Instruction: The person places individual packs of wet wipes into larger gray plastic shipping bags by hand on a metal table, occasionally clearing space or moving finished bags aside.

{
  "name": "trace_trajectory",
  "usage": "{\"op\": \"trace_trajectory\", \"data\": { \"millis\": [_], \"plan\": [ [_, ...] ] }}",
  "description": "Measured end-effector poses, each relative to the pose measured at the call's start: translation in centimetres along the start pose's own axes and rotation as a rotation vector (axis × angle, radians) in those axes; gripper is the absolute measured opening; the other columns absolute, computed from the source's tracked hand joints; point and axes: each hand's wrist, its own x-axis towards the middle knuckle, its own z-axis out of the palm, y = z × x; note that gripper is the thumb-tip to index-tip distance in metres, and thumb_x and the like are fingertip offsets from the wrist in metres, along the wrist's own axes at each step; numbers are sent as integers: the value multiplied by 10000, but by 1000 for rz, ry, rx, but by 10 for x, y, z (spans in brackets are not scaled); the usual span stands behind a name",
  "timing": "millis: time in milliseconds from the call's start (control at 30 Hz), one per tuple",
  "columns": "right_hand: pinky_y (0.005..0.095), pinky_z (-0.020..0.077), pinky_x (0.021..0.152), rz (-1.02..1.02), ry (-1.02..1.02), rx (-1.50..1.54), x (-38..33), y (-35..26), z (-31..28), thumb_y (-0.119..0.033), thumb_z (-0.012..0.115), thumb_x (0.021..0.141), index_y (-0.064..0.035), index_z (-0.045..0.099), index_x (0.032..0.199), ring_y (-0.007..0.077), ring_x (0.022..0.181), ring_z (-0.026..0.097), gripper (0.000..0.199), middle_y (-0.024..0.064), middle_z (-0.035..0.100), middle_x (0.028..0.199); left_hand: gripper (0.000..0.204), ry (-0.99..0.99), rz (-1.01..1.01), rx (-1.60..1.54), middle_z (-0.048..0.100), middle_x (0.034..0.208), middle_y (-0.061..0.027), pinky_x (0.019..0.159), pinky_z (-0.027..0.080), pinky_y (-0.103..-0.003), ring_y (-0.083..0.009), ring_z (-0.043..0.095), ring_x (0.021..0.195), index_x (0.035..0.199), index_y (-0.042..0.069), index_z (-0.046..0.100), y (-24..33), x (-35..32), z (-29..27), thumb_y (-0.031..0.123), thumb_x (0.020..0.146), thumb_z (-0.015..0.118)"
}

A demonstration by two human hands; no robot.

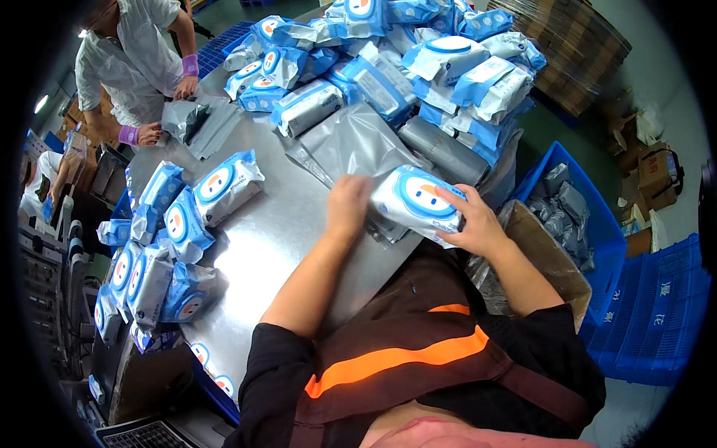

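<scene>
My right hand (476, 222) grips a white and blue soft pack of wipes (417, 200) with a round lid patch, held over the near edge of the metal table (284, 224). My left hand (348, 206) rests at the pack's left end, fingers curled against it and on the grey plastic mailer bags (351, 142) lying underneath. The pack sits partly on these grey bags.
A big heap of the same packs (418, 60) fills the far end of the table, and more packs (172, 239) lie along its left side. Another person (134, 60) handles grey bags at the far left. Blue crates (590, 216) and a cardboard box (545, 254) stand to my right.
</scene>
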Motion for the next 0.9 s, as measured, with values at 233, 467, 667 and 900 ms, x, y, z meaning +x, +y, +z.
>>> {"op": "trace_trajectory", "data": {
  "millis": [233, 467, 667, 900],
  "plan": [
    [465, 503, 934, 229, 80, -162, -2, -35, 34, -373, 819, 713, -324, 444, 1451, 431, 1092, 583, 830, 241, 490, 1247, 366, -118, 490, 104, 637, 987, -129, 725, 524, -421, -343, 620, 854, 1148, 65, 633, 24, -2, -8, 98, 789, 698],
    [312, 424, 1020, 500, 90, 1157, 21, -4, 45, -276, 774, 834, 20, 418, 1456, 160, 1187, 542, 776, 123, 558, 1356, 840, -129, 71, 394, 627, 807, -206, 680, 493, -483, -390, 613, 743, 1477, -94, 265, 6, -18, 6, 74, 752, 655],
    [360, 434, 1008, -5, 512, -29, 19, -24, 38, -208, 841, 740, -89, 502, 1426, 273, 1131, 566, 775, 151, 549, 1242, 899, -106, -38, 140, 631, 815, -184, 668, 498, -488, -391, 625, 740, 1513, -91, 117, 45, -24, -8, 52, 792, 635],
    [438, 435, 1009, 216, 279, 152, 2, -39, 69, -388, 880, 684, -130, 473, 1439, 420, 1195, 495, 895, 240, 442, 1299, 807, -391, -323, 148, 681, 883, -245, 708, 525, -503, -435, 665, 832, 1438, -132, 226, 28, -56, -6, 128, 807, 656]
  ]
}}
